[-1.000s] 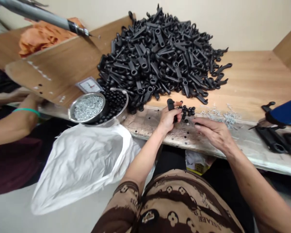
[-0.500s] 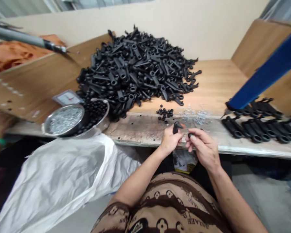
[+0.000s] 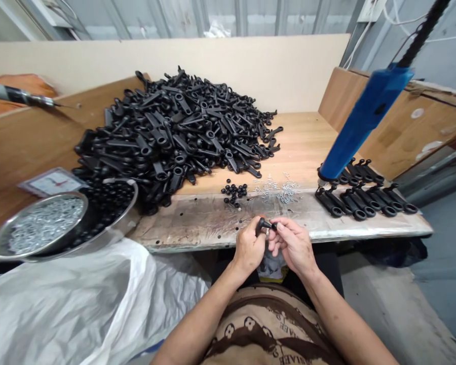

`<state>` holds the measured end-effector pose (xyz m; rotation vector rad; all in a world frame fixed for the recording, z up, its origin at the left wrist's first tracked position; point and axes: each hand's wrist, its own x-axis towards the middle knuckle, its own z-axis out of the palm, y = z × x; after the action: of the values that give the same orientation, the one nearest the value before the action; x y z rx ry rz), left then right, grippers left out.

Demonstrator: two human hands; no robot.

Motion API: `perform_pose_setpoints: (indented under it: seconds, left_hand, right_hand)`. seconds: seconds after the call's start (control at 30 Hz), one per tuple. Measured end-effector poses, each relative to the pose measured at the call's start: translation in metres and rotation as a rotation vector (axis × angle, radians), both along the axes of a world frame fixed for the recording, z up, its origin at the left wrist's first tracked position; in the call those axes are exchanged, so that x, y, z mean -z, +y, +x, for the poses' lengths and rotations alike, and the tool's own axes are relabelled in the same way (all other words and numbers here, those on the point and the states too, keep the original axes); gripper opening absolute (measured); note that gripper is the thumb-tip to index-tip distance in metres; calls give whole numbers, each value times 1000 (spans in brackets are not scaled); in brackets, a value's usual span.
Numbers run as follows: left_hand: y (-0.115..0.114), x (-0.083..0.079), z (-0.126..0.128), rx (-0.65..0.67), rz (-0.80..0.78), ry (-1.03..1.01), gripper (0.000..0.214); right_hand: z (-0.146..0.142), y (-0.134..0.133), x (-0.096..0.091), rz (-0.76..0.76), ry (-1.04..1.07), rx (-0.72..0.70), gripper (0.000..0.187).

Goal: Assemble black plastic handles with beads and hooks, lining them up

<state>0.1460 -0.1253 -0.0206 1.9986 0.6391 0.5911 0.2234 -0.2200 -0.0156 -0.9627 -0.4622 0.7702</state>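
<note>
My left hand point(image 3: 249, 247) is closed around a black plastic handle piece point(image 3: 263, 224), held at the near edge of the wooden table point(image 3: 307, 147). Facing it, my right hand point(image 3: 294, 243) pinches a small black part against the handle's end. Just beyond my hands lie a cluster of small black rings point(image 3: 234, 192) and a scatter of tiny metal pins point(image 3: 279, 190). A large heap of black handle pieces point(image 3: 175, 132) fills the table's back left.
Two nested metal bowls point(image 3: 41, 228) at the left hold metal pins and black rings. A row of assembled black handles point(image 3: 361, 197) lies at the right under a hanging blue tool point(image 3: 365, 121). A white plastic bag point(image 3: 68, 299) spreads at lower left.
Both hands drew back from the small rings to the table's near edge and came together on the handle piece. The view tilted up and turned right.
</note>
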Motion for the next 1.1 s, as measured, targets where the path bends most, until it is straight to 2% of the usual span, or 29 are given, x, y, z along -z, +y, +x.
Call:
perform_pose_setpoints:
  seconds: [0.43,0.67,0.83,0.97,1.03,1.1]
  left_hand:
    - [-2,-3,-4,-41,110,92,36]
    - [-3,0,-6,-35,343,183,38]
    - [3,-2,-7,21,498,299,35]
    - [8,-4,0,22,529,350,33]
    - [6,-7,5,87,503,338,38]
    - [4,-12,7,225,437,254,51]
  right_hand:
    - [-7,2,1,-29,-42,42,14]
    - [-8,-2,5,-65,-47,32,13]
    - [-6,0,5,-162,-169,100,16]
    - [2,7,-1,-160,-24,6,18]
    - [8,5,-5,-154,42,-39,18]
    - [16,-5,-11,-161,28,-42,18]
